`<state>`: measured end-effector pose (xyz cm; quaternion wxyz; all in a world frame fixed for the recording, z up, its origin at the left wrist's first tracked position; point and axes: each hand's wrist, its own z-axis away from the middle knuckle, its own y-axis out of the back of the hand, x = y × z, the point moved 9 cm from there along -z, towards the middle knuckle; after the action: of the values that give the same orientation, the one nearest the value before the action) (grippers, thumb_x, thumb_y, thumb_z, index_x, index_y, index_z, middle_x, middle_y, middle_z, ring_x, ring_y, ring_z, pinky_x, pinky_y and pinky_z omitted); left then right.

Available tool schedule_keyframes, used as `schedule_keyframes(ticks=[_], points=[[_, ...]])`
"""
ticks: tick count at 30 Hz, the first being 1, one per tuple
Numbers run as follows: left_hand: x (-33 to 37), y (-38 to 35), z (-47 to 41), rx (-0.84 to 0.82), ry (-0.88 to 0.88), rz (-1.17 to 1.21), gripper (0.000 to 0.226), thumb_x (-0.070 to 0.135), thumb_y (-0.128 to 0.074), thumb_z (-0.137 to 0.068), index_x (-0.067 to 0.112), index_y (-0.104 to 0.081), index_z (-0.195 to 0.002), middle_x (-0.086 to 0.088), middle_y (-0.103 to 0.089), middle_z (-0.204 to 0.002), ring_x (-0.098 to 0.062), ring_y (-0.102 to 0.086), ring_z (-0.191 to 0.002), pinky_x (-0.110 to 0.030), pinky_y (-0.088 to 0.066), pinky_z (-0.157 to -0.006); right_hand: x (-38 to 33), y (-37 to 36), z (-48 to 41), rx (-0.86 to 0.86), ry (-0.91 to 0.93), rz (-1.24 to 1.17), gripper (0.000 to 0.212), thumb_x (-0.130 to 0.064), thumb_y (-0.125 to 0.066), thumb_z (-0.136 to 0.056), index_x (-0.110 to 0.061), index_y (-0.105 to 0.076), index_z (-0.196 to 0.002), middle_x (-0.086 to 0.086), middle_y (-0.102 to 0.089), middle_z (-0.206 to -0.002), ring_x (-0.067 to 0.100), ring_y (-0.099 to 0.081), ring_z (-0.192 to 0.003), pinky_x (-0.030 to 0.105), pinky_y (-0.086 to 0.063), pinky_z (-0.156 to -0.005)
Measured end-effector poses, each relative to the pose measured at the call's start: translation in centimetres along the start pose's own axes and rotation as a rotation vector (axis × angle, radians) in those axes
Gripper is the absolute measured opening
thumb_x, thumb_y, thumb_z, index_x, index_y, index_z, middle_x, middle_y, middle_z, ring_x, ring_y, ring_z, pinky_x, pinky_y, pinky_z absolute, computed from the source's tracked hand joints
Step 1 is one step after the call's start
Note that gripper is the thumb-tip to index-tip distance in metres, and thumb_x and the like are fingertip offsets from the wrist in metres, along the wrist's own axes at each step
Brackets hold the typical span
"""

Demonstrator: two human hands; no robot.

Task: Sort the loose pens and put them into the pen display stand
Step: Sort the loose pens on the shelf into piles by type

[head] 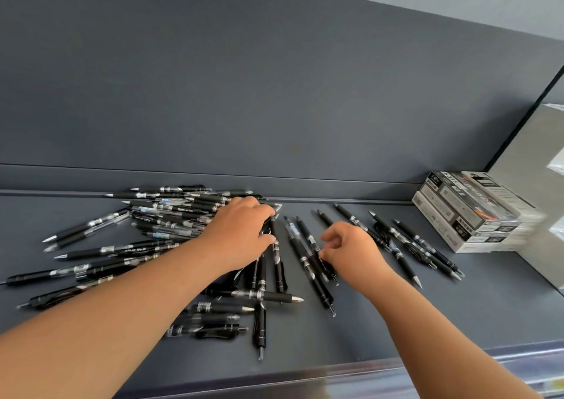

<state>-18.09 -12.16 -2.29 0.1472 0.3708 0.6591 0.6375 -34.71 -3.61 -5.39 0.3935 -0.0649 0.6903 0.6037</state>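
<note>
A dark grey metal shelf [427, 307] holds a heap of loose black plastic click pens [158, 224], lying far left of a stack of white-and-black cardboard pen boxes [470, 212]. The left hand [241, 234] lies on the side of the heap nearer the boxes, fingers bent over several pens. Whether it grips any cannot be told. Closer to the boxes, the right hand [357, 252] is curled, thumb and fingertips pinching one black pen [311, 240]. That pen lies in a fanned row of pens [409, 241] reaching almost to the stack.
</note>
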Motion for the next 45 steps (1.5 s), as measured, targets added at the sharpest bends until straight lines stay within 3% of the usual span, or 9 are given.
schedule_keyframes(ticks=[3, 7, 14, 19, 25, 31, 35, 41, 45], points=[[0.6, 0.0, -0.3, 0.016, -0.029, 0.018, 0.043, 0.035, -0.056, -0.091, 0.027, -0.05, -0.132, 0.002, -0.051, -0.123, -0.02, -0.04, -0.12, -0.033, -0.034, -0.102, -0.2, 1.2, -0.2, 0.109, 0.026, 0.151, 0.026, -0.002, -0.048, -0.085, -0.013, -0.059, -0.106, -0.002, -0.061, -0.093, 0.019, -0.056, -0.085, 0.024, -0.043, -0.069], [2.1, -0.4, -0.6, 0.015, -0.09, -0.014, 0.036, 0.034, -0.056, -0.092, 0.027, -0.056, -0.127, 0.003, -0.053, -0.116, -0.019, -0.04, -0.116, -0.03, -0.032, -0.098, -1.5, -0.1, -0.6, 0.067, 0.094, 0.221, 0.016, -0.02, -0.058, -0.087, -0.017, -0.059, -0.102, 0.001, -0.062, -0.101, 0.023, -0.059, -0.093, 0.027, -0.044, -0.074], [4.5, -2.4, -1.8, -0.079, -0.217, -0.081, 0.03, 0.025, -0.046, -0.097, 0.031, -0.061, -0.122, 0.007, -0.059, -0.117, -0.019, -0.041, -0.113, -0.031, -0.03, -0.1, -0.3, 1.8, -1.0, 0.168, 0.069, 0.432, 0.024, 0.0, -0.045, -0.084, -0.011, -0.057, -0.102, 0.008, -0.055, -0.104, 0.028, -0.055, -0.092, 0.028, -0.033, -0.067], [6.9, -3.9, -2.7, -0.151, -0.32, -0.273, 0.031, 0.017, -0.053, -0.092, 0.029, -0.062, -0.12, 0.004, -0.062, -0.111, -0.022, -0.044, -0.11, -0.032, -0.031, -0.093, -0.7, 1.9, -0.7, 0.185, 0.116, 0.335, 0.017, -0.01, -0.049, -0.089, -0.013, -0.058, -0.103, 0.007, -0.056, -0.104, 0.027, -0.055, -0.092, 0.028, -0.032, -0.068], [5.9, -2.5, -2.8, -0.016, -0.333, -0.128, 0.018, 0.016, -0.056, -0.088, 0.026, -0.065, -0.1, 0.005, -0.064, -0.092, -0.021, -0.051, -0.098, -0.032, -0.041, -0.082, -0.1, 1.6, 0.1, 0.152, 0.118, 0.173, 0.015, -0.012, -0.051, -0.089, -0.016, -0.063, -0.098, 0.003, -0.063, -0.101, 0.021, -0.057, -0.087, 0.027, -0.041, -0.07], [1.5, 3.2, -1.5, 0.301, -0.025, 0.34, 0.006, 0.018, -0.059, -0.089, 0.021, -0.06, -0.094, 0.007, -0.067, -0.091, -0.016, -0.059, -0.087, -0.029, -0.043, -0.075, -2.0, -0.5, 2.1, 0.076, 0.161, 0.056, 0.017, -0.02, -0.055, -0.091, -0.017, -0.065, -0.104, -0.001, -0.068, -0.096, 0.016, -0.059, -0.085, 0.025, -0.045, -0.076], [-2.0, 3.6, -0.6, 0.323, 0.222, 0.83, 0.008, 0.008, -0.057, -0.088, 0.016, -0.059, -0.086, -0.004, -0.069, -0.087, -0.018, -0.067, -0.085, -0.033, -0.052, -0.082, -4.2, -4.0, 3.2, -0.058, 0.226, 0.195, 0.017, -0.026, -0.059, -0.087, -0.014, -0.062, -0.1, 0.001, -0.059, -0.099, 0.021, -0.057, -0.092, 0.027, -0.043, -0.074], [-5.4, 4.0, 2.2, 0.297, 0.421, 1.116, 0.007, 0.004, -0.053, -0.093, 0.006, -0.058, -0.097, -0.009, -0.07, -0.087, -0.019, -0.071, -0.077, -0.032, -0.058, -0.075, -2.5, -2.2, 1.0, 0.066, 0.125, 0.383, 0.021, -0.013, -0.05, -0.088, -0.011, -0.06, -0.105, 0.007, -0.062, -0.107, 0.028, -0.058, -0.099, 0.03, -0.044, -0.076], [-8.1, 4.9, 4.1, 0.3, 0.49, 1.152, 0.007, 0.006, -0.053, -0.093, 0.009, -0.058, -0.096, -0.006, -0.069, -0.082, -0.018, -0.072, -0.071, -0.033, -0.059, -0.073, -3.4, 0.8, 0.0, 0.213, 0.067, 0.396, 0.028, -0.022, -0.054, -0.091, -0.011, -0.059, -0.116, 0.011, -0.058, -0.115, 0.031, -0.053, -0.108, 0.032, -0.04, -0.08]])
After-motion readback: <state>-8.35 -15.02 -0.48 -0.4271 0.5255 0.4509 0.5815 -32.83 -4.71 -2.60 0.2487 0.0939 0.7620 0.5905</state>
